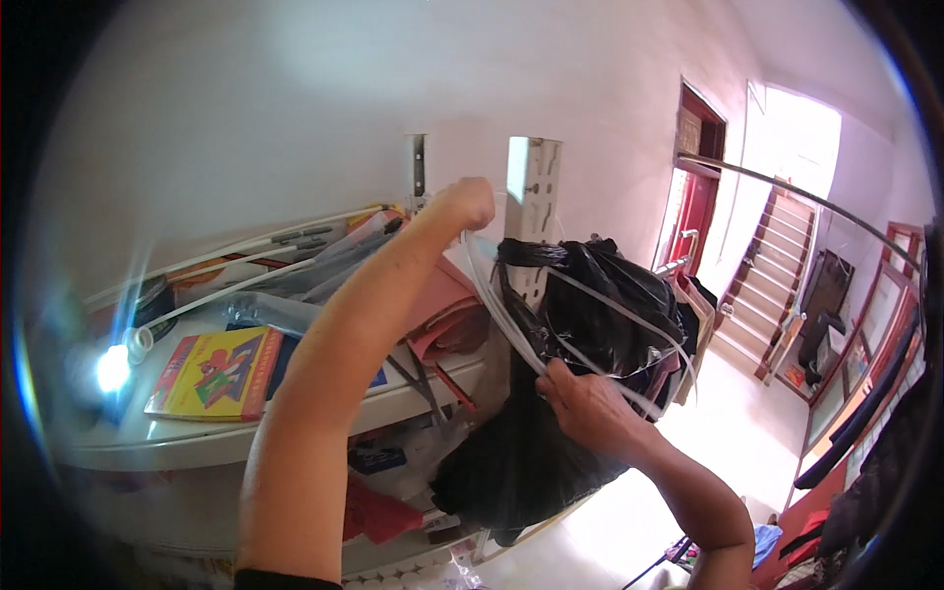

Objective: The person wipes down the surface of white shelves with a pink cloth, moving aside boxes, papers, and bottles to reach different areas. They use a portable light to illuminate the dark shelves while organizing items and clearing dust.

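My left hand (466, 200) is raised in front of the wall, its fingers closed on the upper end of a bundle of thin, whitish plastic strands (495, 299). Lower and to the right, my right hand (590, 405) grips the same bundle between thumb and fingers. Loose strand ends curve out to the right past that hand. Right behind the strands hangs a black plastic bag (608, 313), knotted near the top, against a perforated white metal shelf post (532, 192). The bag hides part of the post. My left palm and fingertips are turned out of sight.
On the white shelf (177, 442) lie a yellow and red book (214, 372), white rods (236, 287), plastic wrapping and rolled pink sheets (446, 310). A lit bulb (114, 369) glows at left. Clothes hang at right; a staircase (767, 280) rises beyond the floor.
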`<state>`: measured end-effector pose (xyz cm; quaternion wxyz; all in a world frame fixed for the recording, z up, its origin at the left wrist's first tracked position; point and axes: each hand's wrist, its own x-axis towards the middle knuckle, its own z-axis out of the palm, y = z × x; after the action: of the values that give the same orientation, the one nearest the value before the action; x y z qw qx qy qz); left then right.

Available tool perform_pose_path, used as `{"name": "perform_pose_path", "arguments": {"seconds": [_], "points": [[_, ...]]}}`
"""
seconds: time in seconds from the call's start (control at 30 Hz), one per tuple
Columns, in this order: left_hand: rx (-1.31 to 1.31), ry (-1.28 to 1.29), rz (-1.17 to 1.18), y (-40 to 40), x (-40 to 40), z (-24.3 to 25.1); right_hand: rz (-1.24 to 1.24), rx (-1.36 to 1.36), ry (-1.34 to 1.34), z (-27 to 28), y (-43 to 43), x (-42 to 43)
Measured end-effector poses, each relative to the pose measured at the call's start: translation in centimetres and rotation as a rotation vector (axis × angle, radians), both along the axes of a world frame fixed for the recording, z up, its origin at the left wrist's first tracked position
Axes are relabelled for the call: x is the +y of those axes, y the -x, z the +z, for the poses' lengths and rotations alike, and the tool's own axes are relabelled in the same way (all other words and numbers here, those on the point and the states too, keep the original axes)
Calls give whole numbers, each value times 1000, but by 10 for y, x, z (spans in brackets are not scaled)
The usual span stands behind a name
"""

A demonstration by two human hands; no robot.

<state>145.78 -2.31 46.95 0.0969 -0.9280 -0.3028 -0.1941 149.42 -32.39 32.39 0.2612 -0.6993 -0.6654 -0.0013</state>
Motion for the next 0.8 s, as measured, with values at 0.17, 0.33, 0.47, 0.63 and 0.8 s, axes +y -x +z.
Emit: {"name": "perform_pose_path", "arguments": {"seconds": [0.17, 0.33, 0.47, 0.63, 0.8], "points": [[-368, 30, -174, -4, 13, -3, 45, 99, 135, 7, 12, -9], [-177, 230, -447, -10, -6, -10, -94, -164, -586, 4, -18, -17], [-496, 329, -284, 8, 17, 8, -200, -73, -553, -5, -19, -5], [-557, 469, -653, -9, 61, -28, -121, 298, -253, -3, -13, -7], [-826, 663, -521, -22, 66, -18, -115, 184, -606, -13, -22, -2]]}}
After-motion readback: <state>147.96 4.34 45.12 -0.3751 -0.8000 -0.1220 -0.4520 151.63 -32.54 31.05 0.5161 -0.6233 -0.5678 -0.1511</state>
